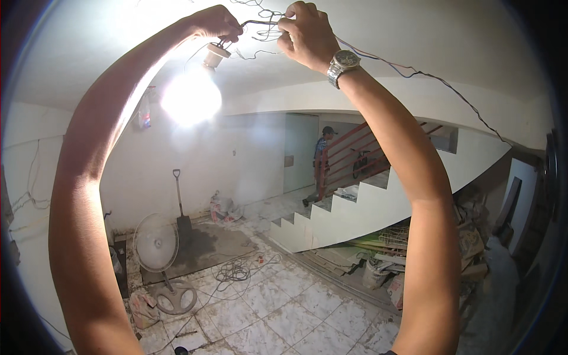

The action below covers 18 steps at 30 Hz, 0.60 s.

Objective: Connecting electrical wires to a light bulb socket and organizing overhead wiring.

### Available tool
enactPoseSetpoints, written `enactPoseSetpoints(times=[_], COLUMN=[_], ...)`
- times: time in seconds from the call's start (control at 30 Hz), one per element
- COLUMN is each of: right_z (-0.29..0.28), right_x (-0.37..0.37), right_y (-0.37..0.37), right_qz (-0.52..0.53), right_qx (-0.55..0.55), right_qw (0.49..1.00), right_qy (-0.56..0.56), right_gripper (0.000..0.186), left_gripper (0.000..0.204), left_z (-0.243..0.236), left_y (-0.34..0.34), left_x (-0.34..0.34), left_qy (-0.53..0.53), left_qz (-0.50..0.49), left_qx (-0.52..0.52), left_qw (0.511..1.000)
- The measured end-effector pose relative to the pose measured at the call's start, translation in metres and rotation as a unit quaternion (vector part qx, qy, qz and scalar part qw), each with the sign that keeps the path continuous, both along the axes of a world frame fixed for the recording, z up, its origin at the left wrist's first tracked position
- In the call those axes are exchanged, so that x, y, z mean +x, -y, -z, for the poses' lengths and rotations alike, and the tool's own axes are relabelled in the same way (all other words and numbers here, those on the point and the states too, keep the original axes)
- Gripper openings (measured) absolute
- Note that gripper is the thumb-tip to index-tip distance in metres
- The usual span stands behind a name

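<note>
Up at the ceiling, my left hand [219, 25] is closed on wires just above a pale lamp socket [216, 54]. A brightly glowing bulb [190, 99] hangs in that socket, its outline lost in glare. My right hand [305, 32], with a steel watch [343, 65] at the wrist, pinches a dark wire [263, 22] that runs across toward my left hand. Thin wires loop loosely between and around my fingers, and a twisted run of colored wire [426, 74] trails along the ceiling to the right.
Below stand a pedestal fan [157, 242] and a shovel [184, 225]. A cable coil [236, 271] lies on tiles. A staircase [343, 219] with red railing rises rightward, stacked debris [390, 245] and a bucket [376, 273] beneath. A person [321, 155] walks beside the railing.
</note>
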State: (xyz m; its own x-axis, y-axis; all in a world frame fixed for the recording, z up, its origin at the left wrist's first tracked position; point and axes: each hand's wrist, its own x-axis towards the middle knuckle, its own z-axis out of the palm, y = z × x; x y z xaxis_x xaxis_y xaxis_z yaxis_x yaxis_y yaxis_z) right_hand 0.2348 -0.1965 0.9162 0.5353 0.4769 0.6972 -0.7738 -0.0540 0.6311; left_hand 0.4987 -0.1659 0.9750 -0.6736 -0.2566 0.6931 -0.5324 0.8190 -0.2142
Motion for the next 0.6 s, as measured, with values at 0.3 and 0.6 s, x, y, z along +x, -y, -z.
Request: enactPoseSetpoints(times=[0.3, 0.6], right_z=[-0.011, -0.038], right_x=[0.025, 0.025], right_y=[-0.062, -0.033], right_qz=[-0.145, -0.038], right_qx=[0.139, 0.165], right_qw=[0.979, 0.986], right_qy=[-0.034, -0.003], right_gripper=[0.013, 0.015], left_gripper=[0.036, 0.032], left_z=[-0.01, 0.127], left_y=[0.052, 0.098], left_x=[0.022, -0.028], left_qy=[-0.088, -0.131], left_qz=[-0.004, -0.039], left_qx=[0.132, 0.16], left_qw=[0.987, 0.978])
